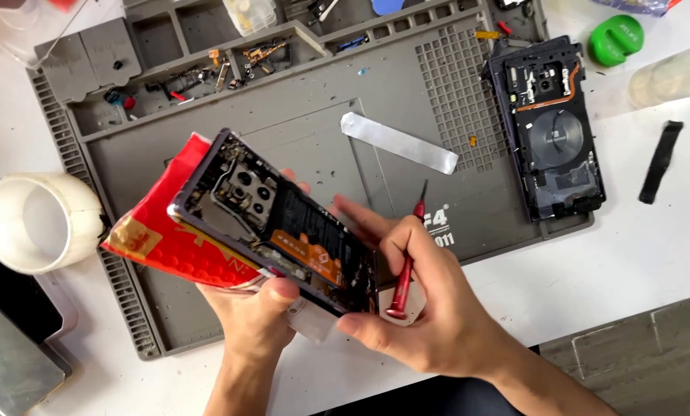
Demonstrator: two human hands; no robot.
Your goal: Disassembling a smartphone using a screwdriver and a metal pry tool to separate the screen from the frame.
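White bench, grey mat (206, 323). Tape roll (40, 222) far left. Left hand (260, 316) closed under opened phone (283, 227) and red pouch (175, 239), tilting the insides toward view. Right hand (429, 308) steadying phone's edge, red screwdriver (408, 258) tucked in curled fingers, kept ready. Back cover (557, 127) parked right.

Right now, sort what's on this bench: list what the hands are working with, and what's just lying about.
In hand:
- opened phone, held by left hand
- red packet under it
- red screwdriver in right hand

Lying about:
- removed back cover
- silver strip
- tape roll
- green tool
- black strip
- grey mat
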